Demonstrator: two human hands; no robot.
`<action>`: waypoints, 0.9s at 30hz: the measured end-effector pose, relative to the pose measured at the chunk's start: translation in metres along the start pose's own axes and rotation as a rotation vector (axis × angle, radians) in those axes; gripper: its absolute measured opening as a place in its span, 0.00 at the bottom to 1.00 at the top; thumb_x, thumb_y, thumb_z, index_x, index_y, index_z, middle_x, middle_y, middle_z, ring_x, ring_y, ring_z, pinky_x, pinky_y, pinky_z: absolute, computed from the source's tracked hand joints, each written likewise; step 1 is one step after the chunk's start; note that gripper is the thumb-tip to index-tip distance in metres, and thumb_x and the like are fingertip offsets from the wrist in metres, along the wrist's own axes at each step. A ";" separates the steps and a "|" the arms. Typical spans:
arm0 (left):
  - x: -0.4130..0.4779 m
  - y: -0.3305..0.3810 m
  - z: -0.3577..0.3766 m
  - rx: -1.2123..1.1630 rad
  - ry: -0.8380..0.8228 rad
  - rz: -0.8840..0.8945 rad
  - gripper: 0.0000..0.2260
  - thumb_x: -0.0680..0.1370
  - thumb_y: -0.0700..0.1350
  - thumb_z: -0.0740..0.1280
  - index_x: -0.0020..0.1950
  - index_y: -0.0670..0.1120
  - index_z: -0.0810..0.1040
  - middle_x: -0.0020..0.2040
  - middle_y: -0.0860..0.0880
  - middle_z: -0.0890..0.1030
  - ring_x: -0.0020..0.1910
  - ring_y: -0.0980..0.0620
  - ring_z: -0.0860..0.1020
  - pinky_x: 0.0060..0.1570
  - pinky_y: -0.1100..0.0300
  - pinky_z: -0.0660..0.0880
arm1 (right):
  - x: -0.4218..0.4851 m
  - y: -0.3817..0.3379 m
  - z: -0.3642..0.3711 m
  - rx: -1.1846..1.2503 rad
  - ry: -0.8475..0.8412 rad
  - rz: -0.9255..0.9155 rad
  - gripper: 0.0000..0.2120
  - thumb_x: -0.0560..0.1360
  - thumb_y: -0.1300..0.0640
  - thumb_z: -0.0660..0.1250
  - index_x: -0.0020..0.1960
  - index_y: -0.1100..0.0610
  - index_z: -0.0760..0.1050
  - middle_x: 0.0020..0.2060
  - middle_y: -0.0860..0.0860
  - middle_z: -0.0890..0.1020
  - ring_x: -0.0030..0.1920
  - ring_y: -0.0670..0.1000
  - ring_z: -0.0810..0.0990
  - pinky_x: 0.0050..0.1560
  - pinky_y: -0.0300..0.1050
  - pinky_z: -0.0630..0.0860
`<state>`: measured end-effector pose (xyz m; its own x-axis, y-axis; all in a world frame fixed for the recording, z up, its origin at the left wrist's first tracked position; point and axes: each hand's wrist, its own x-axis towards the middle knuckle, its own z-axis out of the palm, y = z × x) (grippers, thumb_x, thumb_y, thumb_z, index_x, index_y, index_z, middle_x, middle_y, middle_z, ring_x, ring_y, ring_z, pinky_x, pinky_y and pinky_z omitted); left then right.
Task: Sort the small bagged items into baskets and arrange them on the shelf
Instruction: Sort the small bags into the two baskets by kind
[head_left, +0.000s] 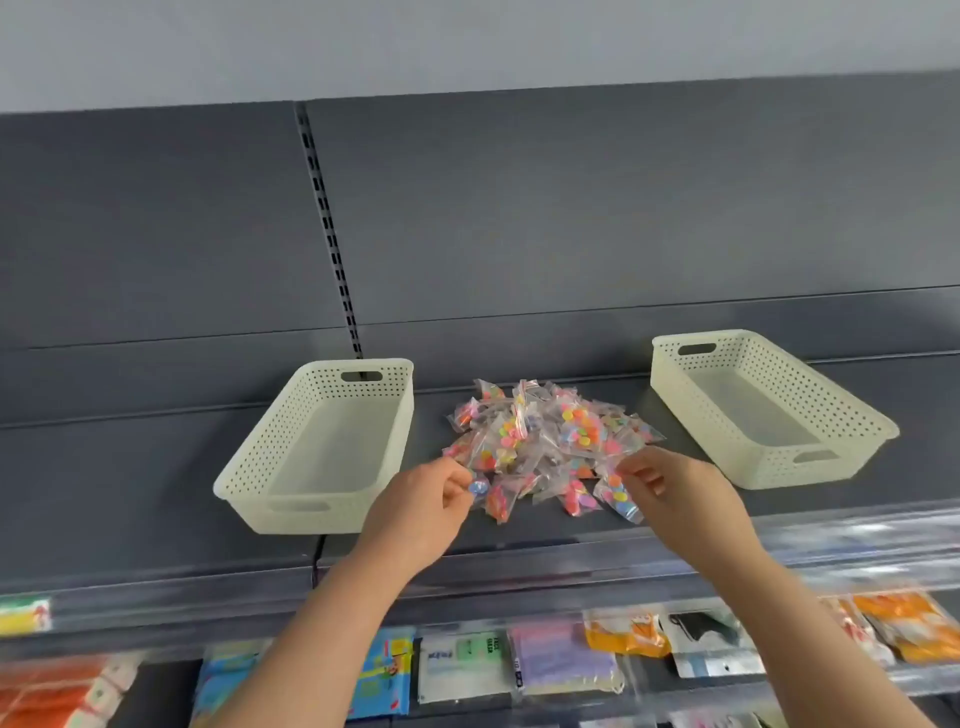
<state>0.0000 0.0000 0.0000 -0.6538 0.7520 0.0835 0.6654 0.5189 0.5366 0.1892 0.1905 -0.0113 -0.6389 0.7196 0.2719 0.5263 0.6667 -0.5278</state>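
Observation:
A heap of small clear bags (545, 441) filled with bright round pieces lies on the dark shelf (156, 493), between two cream perforated baskets. The left basket (270, 462) and the right basket (852, 415) hold nothing. My left hand (421, 506) pinches one small bag (479, 487) at the heap's near left edge. My right hand (670, 493) pinches another bag (621, 499) at the near right edge of the heap. Both bags still touch the pile.
The shelf's dark back panel (571, 234) rises behind the baskets, with a slotted upright (327, 228). Below the shelf's front edge, hanging packets (566, 665) of assorted goods fill the lower rack.

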 end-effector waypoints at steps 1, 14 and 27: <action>0.005 0.000 0.005 -0.001 -0.019 -0.019 0.09 0.80 0.48 0.65 0.59 0.54 0.78 0.48 0.59 0.79 0.50 0.57 0.78 0.52 0.57 0.77 | 0.006 0.004 0.002 0.003 -0.013 0.005 0.06 0.77 0.54 0.66 0.51 0.49 0.80 0.40 0.42 0.82 0.41 0.46 0.80 0.43 0.44 0.78; 0.090 0.017 0.044 0.199 0.041 -0.180 0.12 0.80 0.51 0.65 0.63 0.54 0.76 0.59 0.54 0.78 0.57 0.54 0.77 0.51 0.57 0.76 | 0.106 0.037 0.034 -0.129 -0.131 -0.127 0.07 0.77 0.51 0.65 0.52 0.45 0.80 0.47 0.43 0.83 0.44 0.45 0.80 0.42 0.41 0.78; 0.108 0.015 0.038 0.219 0.185 -0.113 0.07 0.81 0.49 0.63 0.57 0.53 0.78 0.51 0.55 0.80 0.49 0.56 0.76 0.44 0.59 0.76 | 0.119 0.034 0.061 -0.156 -0.152 -0.190 0.04 0.73 0.48 0.71 0.42 0.48 0.83 0.41 0.44 0.79 0.41 0.47 0.77 0.31 0.38 0.70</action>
<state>-0.0464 0.1045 -0.0150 -0.7695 0.6080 0.1956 0.6331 0.6855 0.3596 0.0966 0.2874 -0.0461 -0.8049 0.5496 0.2238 0.4617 0.8169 -0.3457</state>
